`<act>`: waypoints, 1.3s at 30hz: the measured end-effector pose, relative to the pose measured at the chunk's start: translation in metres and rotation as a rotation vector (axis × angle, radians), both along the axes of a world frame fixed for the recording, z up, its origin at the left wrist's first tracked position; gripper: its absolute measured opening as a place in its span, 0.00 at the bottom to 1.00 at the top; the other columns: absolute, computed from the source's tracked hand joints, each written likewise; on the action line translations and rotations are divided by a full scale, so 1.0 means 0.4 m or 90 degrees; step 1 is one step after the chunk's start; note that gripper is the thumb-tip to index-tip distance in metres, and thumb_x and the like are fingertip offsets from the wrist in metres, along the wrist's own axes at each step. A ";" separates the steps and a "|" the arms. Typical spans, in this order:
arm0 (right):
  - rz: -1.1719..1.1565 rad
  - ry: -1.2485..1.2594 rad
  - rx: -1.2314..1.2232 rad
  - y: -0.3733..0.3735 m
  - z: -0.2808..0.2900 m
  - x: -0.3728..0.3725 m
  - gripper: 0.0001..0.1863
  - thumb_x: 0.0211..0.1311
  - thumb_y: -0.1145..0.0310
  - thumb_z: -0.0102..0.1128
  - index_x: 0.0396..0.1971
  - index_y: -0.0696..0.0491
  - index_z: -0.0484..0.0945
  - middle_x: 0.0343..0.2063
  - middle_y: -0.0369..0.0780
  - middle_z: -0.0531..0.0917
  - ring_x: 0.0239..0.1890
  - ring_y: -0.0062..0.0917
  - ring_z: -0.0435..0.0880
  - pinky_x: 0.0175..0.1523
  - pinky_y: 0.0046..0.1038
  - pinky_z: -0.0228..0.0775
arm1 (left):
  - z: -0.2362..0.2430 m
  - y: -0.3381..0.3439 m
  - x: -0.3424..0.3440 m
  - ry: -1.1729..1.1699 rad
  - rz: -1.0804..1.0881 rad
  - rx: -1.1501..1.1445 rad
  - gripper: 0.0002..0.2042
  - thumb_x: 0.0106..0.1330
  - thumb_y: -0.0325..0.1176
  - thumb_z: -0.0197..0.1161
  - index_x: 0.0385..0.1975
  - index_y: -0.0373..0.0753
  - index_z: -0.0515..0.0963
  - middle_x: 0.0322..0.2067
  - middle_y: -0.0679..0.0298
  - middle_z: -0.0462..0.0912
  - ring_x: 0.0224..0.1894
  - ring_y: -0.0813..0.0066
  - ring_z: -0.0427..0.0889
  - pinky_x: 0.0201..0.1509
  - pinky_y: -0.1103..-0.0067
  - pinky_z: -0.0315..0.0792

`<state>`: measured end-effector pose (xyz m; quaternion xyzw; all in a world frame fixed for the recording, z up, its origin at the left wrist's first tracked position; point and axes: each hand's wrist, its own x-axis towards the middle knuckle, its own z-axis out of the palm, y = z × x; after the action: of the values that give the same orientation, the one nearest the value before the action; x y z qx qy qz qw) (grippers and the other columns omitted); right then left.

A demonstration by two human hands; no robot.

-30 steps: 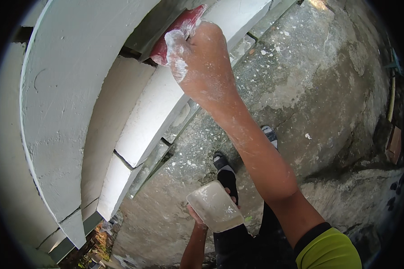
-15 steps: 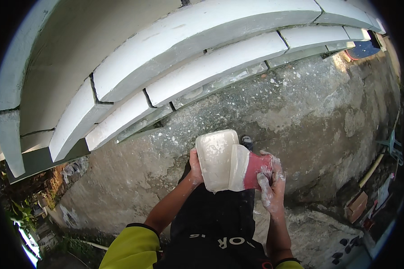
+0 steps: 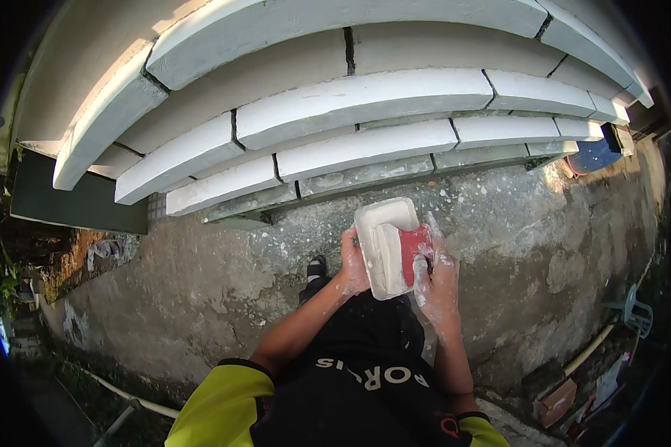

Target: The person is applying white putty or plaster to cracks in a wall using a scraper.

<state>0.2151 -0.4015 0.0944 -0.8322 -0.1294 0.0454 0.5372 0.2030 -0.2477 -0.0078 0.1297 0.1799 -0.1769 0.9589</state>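
Note:
A pale rectangular plastic tub (image 3: 371, 277), smeared inside with white putty, is held in front of my body. My left hand (image 3: 356, 262) grips its left side, fingers mostly hidden behind it. Closed around a red putty scraper (image 3: 414, 249) is my right hand (image 3: 439, 287), its skin and fingers coated with white putty. The scraper reaches over the tub's right side, and thick white putty (image 3: 385, 255) lies along its blade. Whether the blade touches the tub's bottom I cannot tell.
Ahead, white-edged concrete ledges (image 3: 365, 104) rise in tiers, with dark gaps between sections. Stained concrete ground (image 3: 499, 276) spreads below, spotted white near the ledges. A blue container (image 3: 598, 153) stands far right. Nearer on the right are a green plastic chair (image 3: 635, 311) and a cardboard box (image 3: 558, 402).
The scraper has moved left, farther over the tub, and its blade now carries a thick band of putty. The tub is tilted differently. My view has shifted, and a foot now shows at left.

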 end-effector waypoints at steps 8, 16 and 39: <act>0.172 0.071 -0.117 -0.101 0.046 0.071 0.29 0.52 0.80 0.51 0.59 0.60 0.65 0.30 0.48 0.80 0.28 0.32 0.76 0.41 0.30 0.69 | 0.043 -0.036 -0.032 -0.059 0.174 0.054 0.42 0.57 0.68 0.38 0.62 0.39 0.62 0.58 0.54 0.69 0.57 0.56 0.71 0.62 0.60 0.63; 0.331 0.043 -0.176 0.013 0.045 0.060 0.26 0.51 0.78 0.54 0.54 0.60 0.72 0.33 0.49 0.81 0.30 0.27 0.78 0.41 0.28 0.70 | 0.032 -0.037 -0.095 -0.045 0.284 0.062 0.39 0.60 0.65 0.35 0.62 0.39 0.62 0.58 0.56 0.69 0.58 0.58 0.71 0.63 0.63 0.63; 0.111 0.026 -0.014 0.235 0.052 -0.269 0.23 0.58 0.73 0.52 0.55 0.60 0.69 0.43 0.51 0.79 0.43 0.33 0.80 0.50 0.30 0.69 | 0.067 0.226 -0.394 -0.081 0.140 0.026 0.40 0.58 0.65 0.36 0.62 0.39 0.61 0.58 0.55 0.69 0.59 0.56 0.69 0.65 0.62 0.61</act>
<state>0.1075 -0.3076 0.1152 -0.8225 -0.1896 0.1101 0.5248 0.0455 -0.1574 0.0189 0.1398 0.1355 -0.0587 0.9791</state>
